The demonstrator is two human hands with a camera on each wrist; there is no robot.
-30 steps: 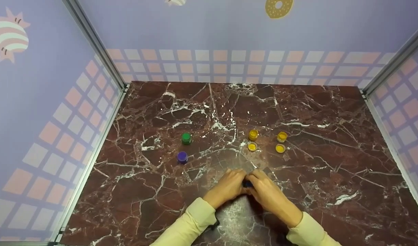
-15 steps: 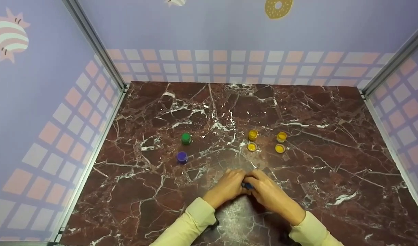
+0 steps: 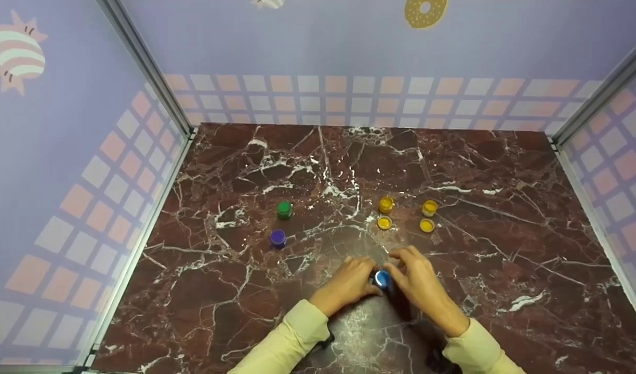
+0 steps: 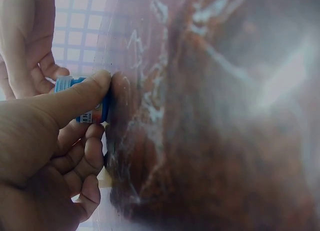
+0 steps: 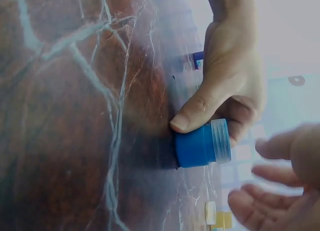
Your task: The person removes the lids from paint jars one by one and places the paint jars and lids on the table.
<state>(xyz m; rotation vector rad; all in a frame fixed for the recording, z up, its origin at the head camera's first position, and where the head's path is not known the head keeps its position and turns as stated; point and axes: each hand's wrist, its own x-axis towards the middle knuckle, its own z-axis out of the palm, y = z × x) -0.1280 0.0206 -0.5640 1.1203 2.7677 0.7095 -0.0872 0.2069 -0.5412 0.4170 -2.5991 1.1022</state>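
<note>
A small blue paint jar (image 3: 382,279) with a clear ribbed lid (image 5: 221,141) stands on the marble-patterned table near its front middle. My left hand (image 3: 349,280) grips the jar from the left, its thumb (image 4: 87,93) lying along the jar's side. Just to the right of the jar is my right hand (image 3: 419,278), its fingers loosely bent. A gap shows between those fingers (image 5: 275,176) and the lid in the right wrist view, with nothing held.
Two yellow paint jars (image 3: 385,204) (image 3: 429,208) stand uncovered beyond my hands, each with its lid (image 3: 384,223) (image 3: 426,225) lying before it. Farther left are a green jar (image 3: 283,210) and a purple jar (image 3: 278,238). Patterned panels (image 3: 318,98) border the table (image 3: 219,311).
My right hand has drawn off the blue jar, moving slightly right and forward, and its fingers have loosened. The jar's top has come into sight. My left hand stays in place.
</note>
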